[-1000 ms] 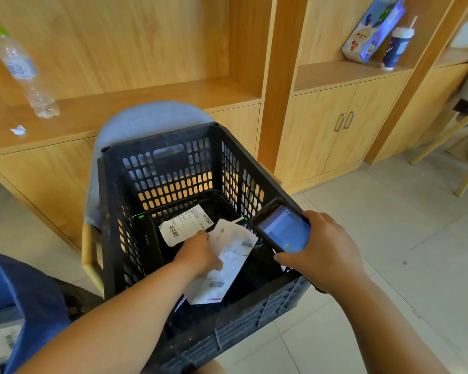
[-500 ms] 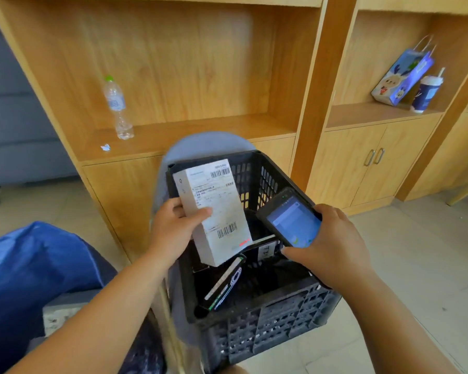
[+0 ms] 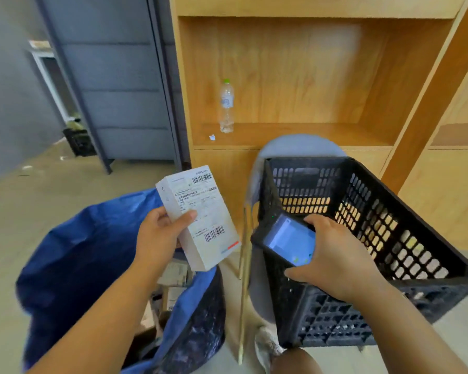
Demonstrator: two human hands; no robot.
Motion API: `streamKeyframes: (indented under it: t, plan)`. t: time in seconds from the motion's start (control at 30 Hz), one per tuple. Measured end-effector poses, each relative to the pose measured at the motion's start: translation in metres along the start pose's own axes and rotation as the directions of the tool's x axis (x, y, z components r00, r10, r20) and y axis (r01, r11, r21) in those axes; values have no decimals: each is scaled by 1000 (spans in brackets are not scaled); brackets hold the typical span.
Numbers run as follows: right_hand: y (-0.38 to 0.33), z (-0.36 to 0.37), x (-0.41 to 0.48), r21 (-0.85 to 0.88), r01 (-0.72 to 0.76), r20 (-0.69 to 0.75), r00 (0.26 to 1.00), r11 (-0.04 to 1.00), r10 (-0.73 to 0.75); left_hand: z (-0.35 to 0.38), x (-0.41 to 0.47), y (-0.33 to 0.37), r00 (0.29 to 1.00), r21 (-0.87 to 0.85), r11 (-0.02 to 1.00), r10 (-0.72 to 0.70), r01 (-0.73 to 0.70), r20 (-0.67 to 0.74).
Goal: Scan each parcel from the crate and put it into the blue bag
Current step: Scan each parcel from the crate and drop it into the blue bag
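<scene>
My left hand (image 3: 161,233) grips a white box parcel (image 3: 200,214) with a barcoded shipping label, held upright above the open mouth of the blue bag (image 3: 73,260) at the lower left. Several parcels (image 3: 174,276) lie inside the bag below it. My right hand (image 3: 333,255) holds a black handheld scanner (image 3: 287,240) with its screen lit, just right of the parcel, over the near left corner of the black plastic crate (image 3: 368,238). The crate's inside is mostly hidden by its walls.
The crate rests on a grey-backed chair (image 3: 295,147) with wooden legs. Behind stands a wooden shelf unit (image 3: 281,76) holding a clear water bottle (image 3: 226,106). A grey partition (image 3: 114,85) and a dark bin (image 3: 79,141) are at the back left.
My left hand lifted the white box parcel out of the crate and carried it left over the blue bag. The view swung left. The scanner hand stayed by the crate.
</scene>
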State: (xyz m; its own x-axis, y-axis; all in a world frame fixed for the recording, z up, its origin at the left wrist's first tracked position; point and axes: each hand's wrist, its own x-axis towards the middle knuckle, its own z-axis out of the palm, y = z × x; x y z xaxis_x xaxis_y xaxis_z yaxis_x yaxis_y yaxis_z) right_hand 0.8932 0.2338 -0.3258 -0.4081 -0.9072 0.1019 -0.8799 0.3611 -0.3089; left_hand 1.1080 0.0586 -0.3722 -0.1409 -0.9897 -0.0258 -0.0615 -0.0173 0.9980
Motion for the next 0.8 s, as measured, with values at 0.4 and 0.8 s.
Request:
streamKeyframes:
  t: [0.4, 0.8]
  plan:
    - [-79, 34, 5, -203, 256, 247, 947, 945, -203, -90, -5, -42, 984, 98, 995, 20, -3, -175]
    - [-91, 44, 8, -203, 286, 265, 937, 936, -229, -105, 1, -64, 974, 123, 992, -3, 32, -227]
